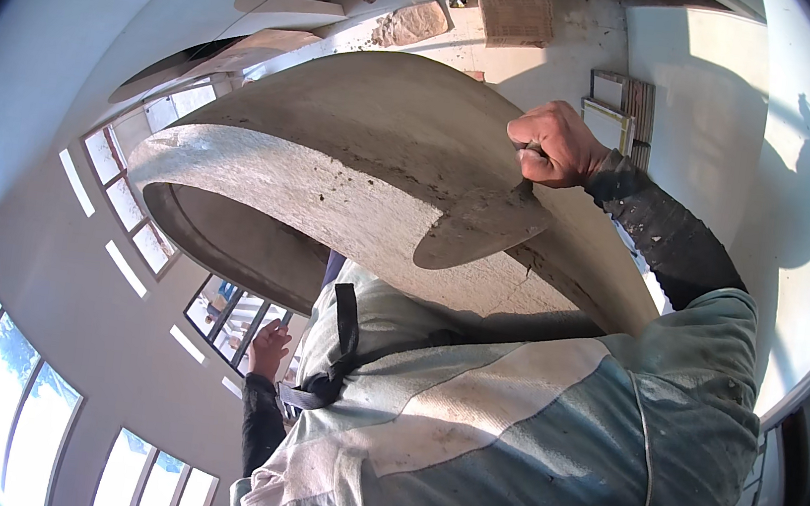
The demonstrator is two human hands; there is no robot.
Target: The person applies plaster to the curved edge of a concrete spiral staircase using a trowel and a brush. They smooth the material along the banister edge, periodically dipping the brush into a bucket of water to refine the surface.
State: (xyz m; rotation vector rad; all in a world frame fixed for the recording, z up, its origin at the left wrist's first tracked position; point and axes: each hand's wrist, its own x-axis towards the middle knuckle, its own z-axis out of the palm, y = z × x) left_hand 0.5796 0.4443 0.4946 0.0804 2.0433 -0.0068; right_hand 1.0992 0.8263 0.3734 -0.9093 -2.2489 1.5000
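My right hand (559, 146) is closed in a fist round the handle of a trowel. The trowel's grey, round-tipped blade (480, 230) lies against the pale, rough rim of a large curved plastered form (294, 170). Dark smears of wet mortar (394, 177) run along the edge beside the blade. Lower on the left, my left hand (269, 348) hangs away from the form with its fingers loosely curled and apart, and nothing shows in it. A dark recess (237, 234) opens beneath the rim.
Framed panels (621, 113) lean by the right wall. Beyond the form lie a brown board (515, 18) and a pale sack-like lump (411, 26) on the floor. Tall windows (6, 378) stand at the left. A black strap (339, 350) hangs at my waist.
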